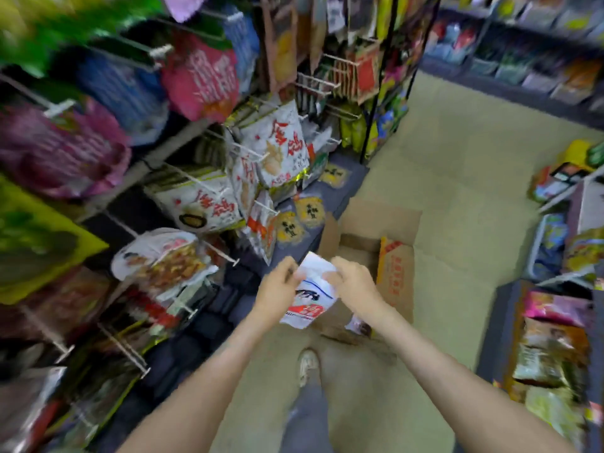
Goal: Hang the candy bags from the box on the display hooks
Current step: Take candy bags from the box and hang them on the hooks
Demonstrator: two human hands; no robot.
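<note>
Grey trouser leg, white shoe [307,366] on floor [457,178]. Left hand [277,282], right hand [351,277]: fingers curled, pinching the top edge of one white candy bag [310,299] from either side, held over open cardboard box [392,276]. Display hooks [225,256] with hanging snack bags [277,142], left.

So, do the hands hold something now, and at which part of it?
Both hold one white candy bag by its top: left hand on the top left edge, right hand on the top right corner.
</note>
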